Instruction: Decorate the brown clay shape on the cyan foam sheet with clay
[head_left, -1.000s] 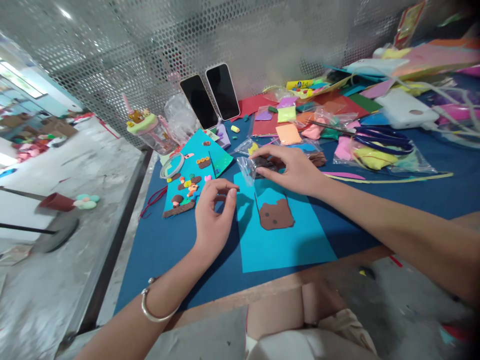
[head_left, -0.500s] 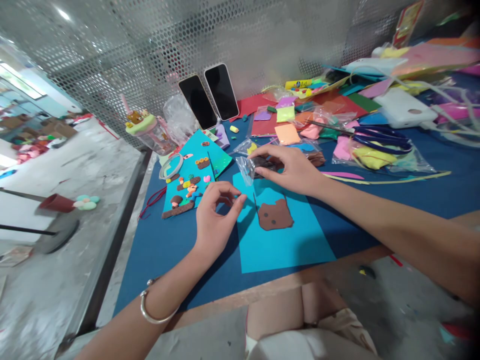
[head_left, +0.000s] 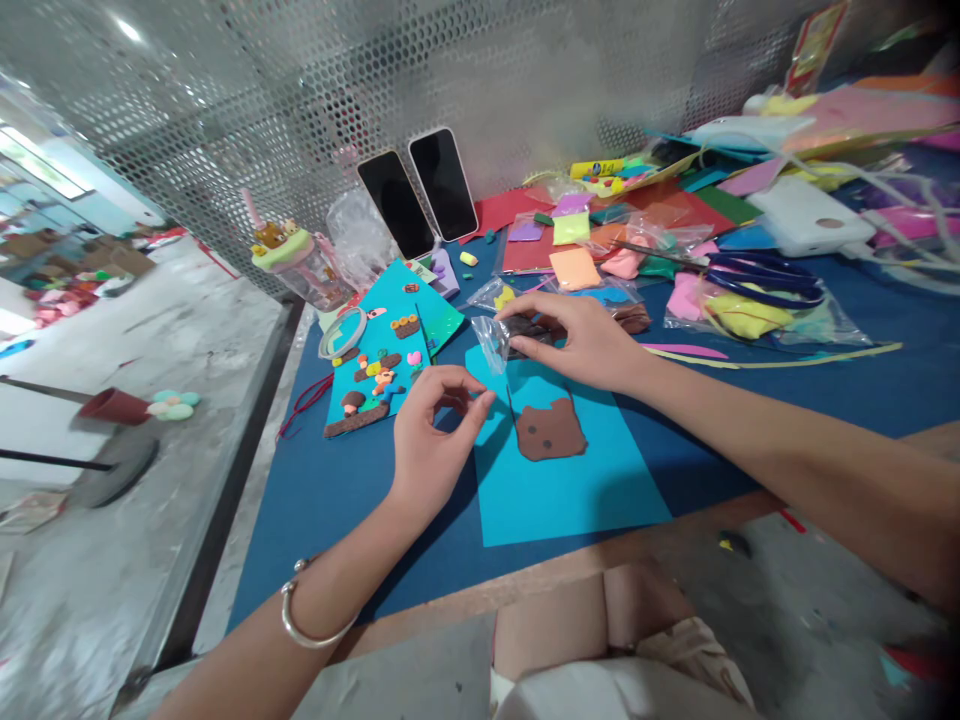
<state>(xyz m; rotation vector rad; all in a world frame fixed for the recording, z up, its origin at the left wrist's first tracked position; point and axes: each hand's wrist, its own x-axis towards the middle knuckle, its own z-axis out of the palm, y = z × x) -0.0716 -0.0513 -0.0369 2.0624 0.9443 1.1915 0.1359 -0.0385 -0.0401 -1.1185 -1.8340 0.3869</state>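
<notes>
My right hand (head_left: 585, 340) sits just above centre frame, fingers pinched on a small clear plastic bag (head_left: 504, 340) holding dark brown clay; the bag's open mouth points left, toward my other hand. My left hand (head_left: 431, 440) is just left of centre, lower, thumb and fingertips curled close together near the bag's mouth. Can't tell if a bit of clay is pinched between them. Silver bangle (head_left: 309, 612) on that wrist, lower left.

Right below the bag, between both hands, a flat brown clay shape (head_left: 551, 430) lies on a light-blue paper sheet (head_left: 577, 490), centre frame. Just left of my left hand, a second blue sheet with small clay figures (head_left: 375, 370).

All of it on a dark-blue counter (head_left: 322, 490). Upper centre: two dark phones (head_left: 420, 195) leaning on a perforated metal wall (head_left: 300, 90). Upper right: heap of coloured paper and foam scraps (head_left: 675, 205), blue-handled scissors (head_left: 765, 280), a white box (head_left: 814, 225). Left of the phones, a cup with a green lid (head_left: 296, 262). Far left of frame, grey concrete floor (head_left: 112, 350).
</notes>
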